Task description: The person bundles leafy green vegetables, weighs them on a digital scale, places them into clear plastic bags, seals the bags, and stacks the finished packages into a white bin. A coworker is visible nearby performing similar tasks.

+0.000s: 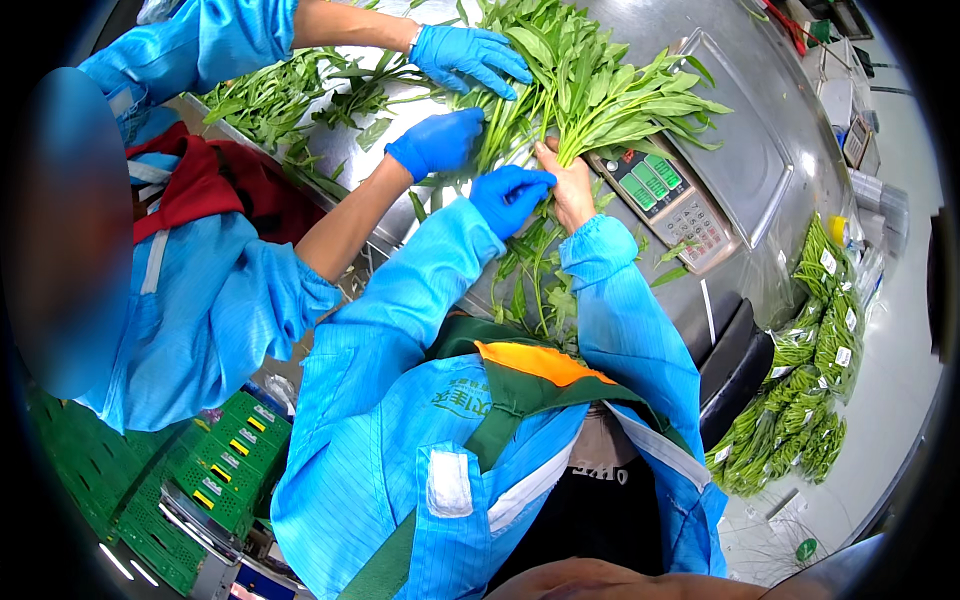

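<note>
A bunch of long-stemmed leafy greens (pixel 607 105), which look like water spinach, is in my bare right hand (pixel 571 187). Its stems run into my grip and the leaves fan out up and to the right, partly over a digital scale (pixel 664 199). My left hand (pixel 510 201), in a blue glove, is curled beside the right, fingertips at the stem ends; whether it pinches a stem is not clear. Loose greens (pixel 536 281) lie below my hands at the table edge. Just left of the bunch, a co-worker's gloved hands (pixel 472 60) handle more stems.
The co-worker stands close on my left. More loose greens (pixel 277 97) cover the steel table (pixel 757 67) there. The scale's metal pan (pixel 739 142) sits at right. Bagged green vegetables (pixel 817 375) are piled further right, near a yellow tape roll (pixel 838 231). Green plastic crates (pixel 232 457) stand lower left.
</note>
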{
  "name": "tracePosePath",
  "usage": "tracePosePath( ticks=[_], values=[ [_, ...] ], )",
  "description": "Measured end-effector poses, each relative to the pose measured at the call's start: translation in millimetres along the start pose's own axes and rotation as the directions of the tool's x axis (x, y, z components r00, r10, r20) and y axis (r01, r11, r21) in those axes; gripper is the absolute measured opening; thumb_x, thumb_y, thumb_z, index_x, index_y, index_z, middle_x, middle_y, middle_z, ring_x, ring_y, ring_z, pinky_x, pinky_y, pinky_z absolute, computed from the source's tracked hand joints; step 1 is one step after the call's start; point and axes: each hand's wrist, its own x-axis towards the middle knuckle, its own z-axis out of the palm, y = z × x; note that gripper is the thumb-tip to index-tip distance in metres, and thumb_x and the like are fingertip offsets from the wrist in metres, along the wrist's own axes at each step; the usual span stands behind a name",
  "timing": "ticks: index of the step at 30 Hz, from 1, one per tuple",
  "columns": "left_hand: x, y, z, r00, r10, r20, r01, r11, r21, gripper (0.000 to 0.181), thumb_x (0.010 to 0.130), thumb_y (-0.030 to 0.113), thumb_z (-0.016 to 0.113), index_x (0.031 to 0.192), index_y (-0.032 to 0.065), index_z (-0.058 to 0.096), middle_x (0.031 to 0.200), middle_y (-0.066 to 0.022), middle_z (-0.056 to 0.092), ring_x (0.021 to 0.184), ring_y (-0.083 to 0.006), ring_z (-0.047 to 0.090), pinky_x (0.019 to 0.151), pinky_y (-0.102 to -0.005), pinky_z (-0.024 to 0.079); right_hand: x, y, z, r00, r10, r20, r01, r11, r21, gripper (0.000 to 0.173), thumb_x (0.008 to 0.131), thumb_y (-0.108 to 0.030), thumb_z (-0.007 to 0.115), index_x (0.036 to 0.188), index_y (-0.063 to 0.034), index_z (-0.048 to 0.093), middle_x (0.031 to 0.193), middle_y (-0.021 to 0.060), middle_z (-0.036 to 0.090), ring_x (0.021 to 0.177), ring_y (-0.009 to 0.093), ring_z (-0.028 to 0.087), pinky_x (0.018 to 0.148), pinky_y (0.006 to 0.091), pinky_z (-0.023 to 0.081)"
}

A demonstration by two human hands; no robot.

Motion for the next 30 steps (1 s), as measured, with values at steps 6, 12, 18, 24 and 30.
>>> tracePosePath(
  ticks=[6,12,18,24,30],
  values=[
    [-17,5,-3,0.97,-0.156,-0.187,0.142,0.986,-0.089,0.021,0.081,0.005,0.064,0.101,0.0095,0.067,0.082,-0.0052,0.063,0.068,-0.0116,0.058,0.062,-0.024,0.046,-4,-11,1,0.988,0.143,0.052,-0.143,0.99,0.001,0.054,0.081,-0.024,0.069,0.12,0.0062,0.047,0.09,0.0081,0.061,0.063,0.01,0.051,0.054,0.025,0.045],
    [-11,-21,-40,0.887,-0.162,-0.433,0.187,0.982,0.015,0.023,0.086,0.015,0.061,0.108,0.0098,0.063,0.097,-0.0082,0.062,0.088,-0.0183,0.06,0.076,-0.0293,0.047,-4,-8,2,0.987,0.147,0.07,-0.147,0.989,-0.004,0.051,0.082,-0.024,0.067,0.118,0.0064,0.049,0.091,0.008,0.062,0.063,0.01,0.05,0.055,0.0253,0.045],
    [65,-107,-133,0.932,0.11,-0.347,0.193,0.656,0.729,0.032,0.075,0.017,0.067,0.107,0.0155,0.064,0.11,-0.0121,0.056,0.1,-0.0293,0.054,0.085,-0.0392,0.045,-4,-10,8,0.983,0.155,0.095,-0.152,0.988,-0.037,0.042,0.083,-0.024,0.065,0.111,0.0041,0.054,0.09,0.0075,0.064,0.063,0.01,0.049,0.055,0.0249,0.044],
    [103,-86,-150,0.98,-0.192,-0.046,0.115,0.364,0.924,0.02,0.071,0.03,0.067,0.087,0.0162,0.069,0.096,-0.0084,0.061,0.09,-0.0328,0.056,0.08,-0.0419,0.046,-1,-9,4,0.977,0.183,0.105,-0.168,0.976,-0.137,0.033,0.086,-0.026,0.062,0.106,-0.0004,0.055,0.09,0.0055,0.064,0.064,0.008,0.046,0.054,0.0235,0.042],
    [78,-104,-113,0.843,-0.53,0.088,0.527,0.848,0.055,0.035,0.087,0.034,0.058,0.108,0.0059,0.062,0.102,-0.0128,0.064,0.093,-0.0214,0.061,0.083,-0.0338,0.047,7,-3,16,0.993,0.074,0.095,-0.039,0.945,-0.325,0.033,0.088,-0.026,0.06,0.107,0.0011,0.058,0.094,0.0033,0.061,0.083,0.012,0.054,0.076,0.0279,0.044]
  ],
)
